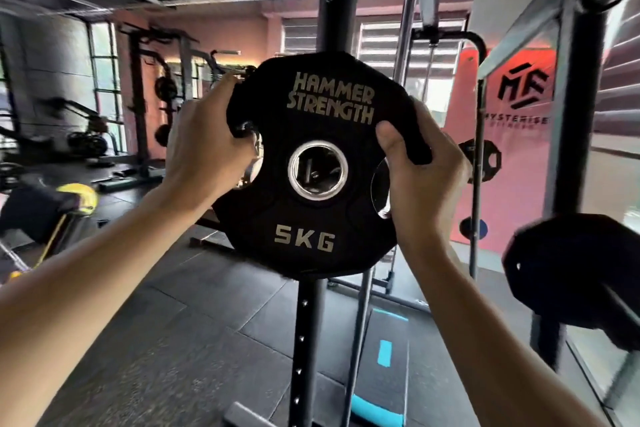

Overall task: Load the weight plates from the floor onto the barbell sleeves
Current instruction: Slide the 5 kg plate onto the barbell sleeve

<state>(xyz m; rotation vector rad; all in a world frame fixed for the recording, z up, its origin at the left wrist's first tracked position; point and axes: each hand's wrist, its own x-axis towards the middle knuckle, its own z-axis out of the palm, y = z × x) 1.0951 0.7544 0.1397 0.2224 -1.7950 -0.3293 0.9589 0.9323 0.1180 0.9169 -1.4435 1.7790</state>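
The black 5 kg weight plate (313, 166) is held upright at chest height, in front of a black rack upright (337, 0). The left hand (207, 146) and right hand (420, 177) each grip a side handle cutout. A second plate (571, 270) sits lower right.

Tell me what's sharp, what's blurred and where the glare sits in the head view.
Head view: the 5 kg plate and both hands, left hand and right hand, are sharp; the dark plate at lower right is smeared; windows behind blow out bright; wide-angle bending curves the edges.
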